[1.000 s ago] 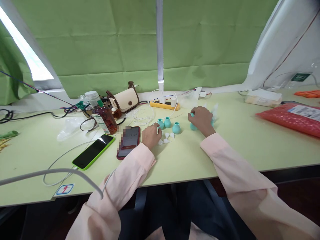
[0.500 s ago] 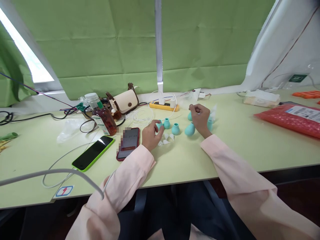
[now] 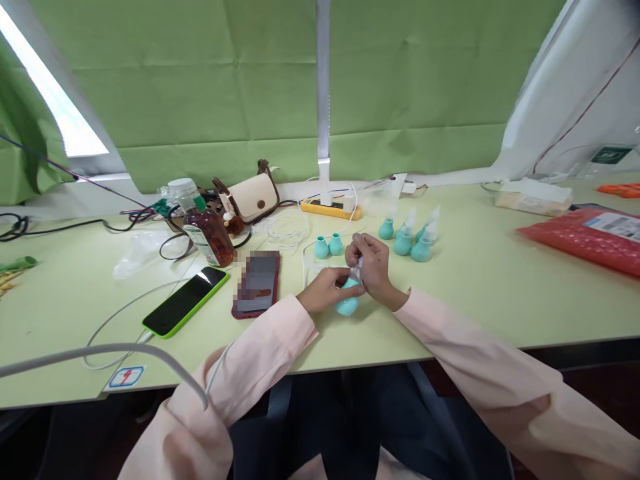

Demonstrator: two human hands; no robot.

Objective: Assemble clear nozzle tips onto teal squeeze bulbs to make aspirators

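Observation:
My left hand [image 3: 327, 288] is closed around a turquoise rubber bulb [image 3: 347, 305], held just above the table near its front. My right hand [image 3: 371, 265] pinches a clear pointed tip [image 3: 355, 273] at the mouth of that bulb; how far the tip sits inside is hidden by the fingers. Beyond my left hand stand two turquoise bulbs [image 3: 329, 247] with open necks. Farther right is a cluster of several turquoise bulbs [image 3: 403, 244], most with clear cone tips [image 3: 433, 220] pointing up. Some clear pieces [image 3: 316, 268] lie partly hidden behind my left hand.
Left of my hands lie a red-cased phone [image 3: 257, 283] and a green-cased phone [image 3: 186, 303] on a cable. Behind them stand a bottle [image 3: 207, 230] and a cream bag [image 3: 254, 199]. A yellow power strip [image 3: 330, 209] sits at the back, a red package [image 3: 585, 237] at right.
My left hand has moved right and nearer with one bulb in it. My right hand has come away from the right-hand cluster to meet it at the bulb's mouth.

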